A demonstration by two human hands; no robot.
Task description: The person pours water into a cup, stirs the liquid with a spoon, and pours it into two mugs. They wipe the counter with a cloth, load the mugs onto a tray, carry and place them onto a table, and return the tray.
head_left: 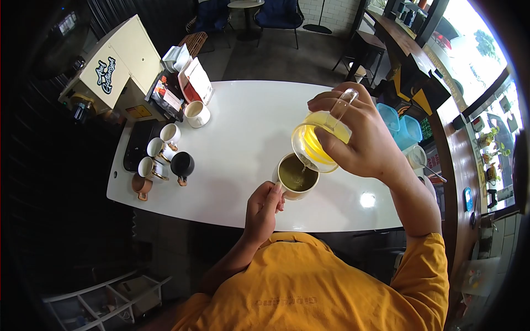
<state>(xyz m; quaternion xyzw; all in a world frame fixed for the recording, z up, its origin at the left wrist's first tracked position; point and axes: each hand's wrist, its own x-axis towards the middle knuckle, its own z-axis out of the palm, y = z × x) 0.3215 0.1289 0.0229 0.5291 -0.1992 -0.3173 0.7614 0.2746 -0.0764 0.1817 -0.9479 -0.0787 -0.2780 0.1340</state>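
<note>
A cup with greenish-brown liquid in it is on the white table, and my left hand is closed on its handle at the lower left. Above the cup, my right hand grips a clear glass pitcher with a clear handle. The pitcher is tilted towards the cup, its rim just over the cup's opening, and a thin stream runs from it into the cup. Yellow shows through the glass; whether it is liquid or my sleeve seen through it, I cannot tell.
Several mugs, among them a black cup and a brown cup, stand at the left of the white table. Bags and a cream box are behind them. Blue containers and a glass with a spoon are at the right.
</note>
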